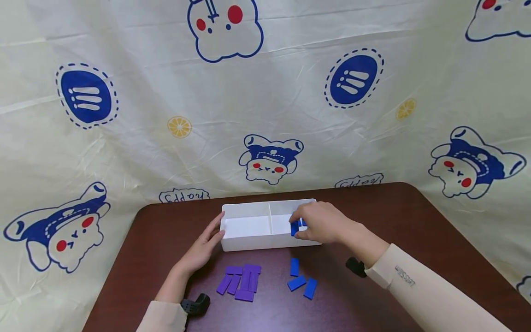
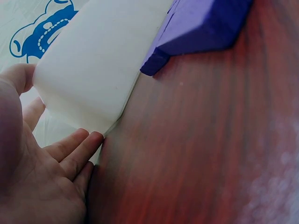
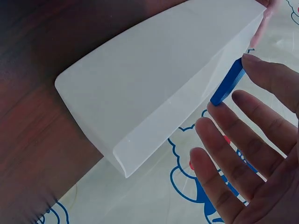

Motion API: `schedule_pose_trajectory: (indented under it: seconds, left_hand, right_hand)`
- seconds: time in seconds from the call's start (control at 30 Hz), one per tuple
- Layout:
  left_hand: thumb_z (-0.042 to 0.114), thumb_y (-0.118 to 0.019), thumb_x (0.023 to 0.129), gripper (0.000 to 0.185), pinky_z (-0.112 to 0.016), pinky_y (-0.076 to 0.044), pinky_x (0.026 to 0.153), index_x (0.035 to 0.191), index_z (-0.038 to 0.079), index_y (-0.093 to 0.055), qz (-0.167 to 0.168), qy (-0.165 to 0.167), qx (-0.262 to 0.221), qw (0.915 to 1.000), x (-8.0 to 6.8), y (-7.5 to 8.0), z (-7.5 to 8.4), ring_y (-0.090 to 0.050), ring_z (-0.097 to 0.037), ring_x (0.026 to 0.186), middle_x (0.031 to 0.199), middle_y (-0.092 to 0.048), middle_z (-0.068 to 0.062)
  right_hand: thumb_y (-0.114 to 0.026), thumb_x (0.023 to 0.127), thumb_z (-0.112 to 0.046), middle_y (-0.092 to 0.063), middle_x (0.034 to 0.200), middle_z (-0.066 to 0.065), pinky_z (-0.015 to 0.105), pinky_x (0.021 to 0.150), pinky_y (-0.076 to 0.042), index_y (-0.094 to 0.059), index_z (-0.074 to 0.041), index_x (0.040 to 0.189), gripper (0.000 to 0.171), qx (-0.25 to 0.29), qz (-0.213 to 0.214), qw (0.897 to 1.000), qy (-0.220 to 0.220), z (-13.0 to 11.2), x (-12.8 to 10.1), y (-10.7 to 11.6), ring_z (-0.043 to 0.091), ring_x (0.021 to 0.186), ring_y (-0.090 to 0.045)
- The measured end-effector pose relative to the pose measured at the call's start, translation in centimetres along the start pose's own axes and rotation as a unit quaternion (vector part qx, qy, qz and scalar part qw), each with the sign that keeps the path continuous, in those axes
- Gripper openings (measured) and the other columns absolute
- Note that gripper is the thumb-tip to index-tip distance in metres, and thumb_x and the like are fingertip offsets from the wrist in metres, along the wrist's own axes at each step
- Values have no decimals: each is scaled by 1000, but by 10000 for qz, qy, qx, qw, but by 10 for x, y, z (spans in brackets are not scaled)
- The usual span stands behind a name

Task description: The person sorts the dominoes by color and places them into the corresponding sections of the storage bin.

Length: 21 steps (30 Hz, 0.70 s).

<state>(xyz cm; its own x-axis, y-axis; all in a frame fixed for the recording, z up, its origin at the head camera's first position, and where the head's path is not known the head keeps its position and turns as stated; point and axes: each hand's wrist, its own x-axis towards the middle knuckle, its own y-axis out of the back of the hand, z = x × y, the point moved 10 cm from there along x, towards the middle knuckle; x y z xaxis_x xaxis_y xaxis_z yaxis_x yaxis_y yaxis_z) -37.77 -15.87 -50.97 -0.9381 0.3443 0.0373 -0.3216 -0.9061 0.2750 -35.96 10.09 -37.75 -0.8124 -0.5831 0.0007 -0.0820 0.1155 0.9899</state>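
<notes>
A white two-compartment box (image 1: 246, 244) stands at the far side of the table. My left hand (image 1: 200, 252) touches its left end; in the left wrist view the fingers are extended against the end wall. Over the right compartment, my right hand (image 1: 325, 222) pinches a blue block (image 3: 228, 83) between thumb and fingertips; the right wrist view shows the block tilted at the box's rim. More blue (image 1: 304, 222) shows behind the fingers in that compartment, partly hidden. The left compartment's white floor (image 1: 247, 227) is visible.
In front of the box lie several purple blocks (image 1: 244, 296), grouped on the left, with some on top of others. To their right are 3 loose blue blocks (image 1: 296, 283). A printed cloth (image 1: 265, 101) hangs behind the dark wooden table (image 1: 265, 320).
</notes>
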Motion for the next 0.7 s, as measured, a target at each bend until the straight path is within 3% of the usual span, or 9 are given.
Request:
schedule_pose_trajectory:
  seconds: [0.27,0.7]
  left_hand:
    - [28,-46,112,61,-54,-30,121,167,26,-19,-9,6,-146,9999,0,-1,-1,-40,-38,148,163,-36,-20]
    - [30,-46,112,61,-55,-29,122,167,30,-20,-25,36,-67,10000,1,1,-3,-40,-37,149,165,-34,-19]
  right_hand:
    - [-85,86,-33,-76,117,2,48,91,-60,-79,-19,114,32,-123,70,9999,-60,10,13,2,26,110,-68]
    - [-85,86,-33,-78,114,2,56,101,-47,-81,-20,113,31,-194,184,9995,-155,20,27,-3,30,114,-63]
